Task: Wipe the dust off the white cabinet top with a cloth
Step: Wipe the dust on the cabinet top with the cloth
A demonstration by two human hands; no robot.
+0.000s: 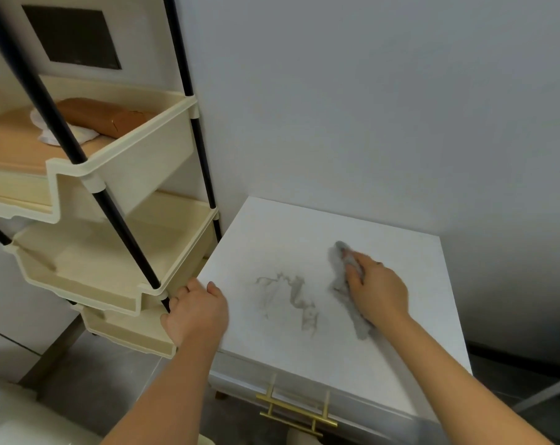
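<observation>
The white cabinet top [304, 232] fills the middle right of the view. Grey dust streaks [299, 300] lie near its centre. My right hand [379, 287] presses a grey cloth [342, 271] flat onto the top, just right of the streaks; part of the cloth trails out under my wrist toward the front. My left hand [196, 311] grips the cabinet's left edge, fingers curled over the top.
A cream plastic shelf rack [118, 261] with black poles stands tight against the cabinet's left side; its upper tray holds a brown pouch [105, 115]. A grey wall [368, 107] backs the cabinet. Brass drawer handles [296, 412] stick out at the front.
</observation>
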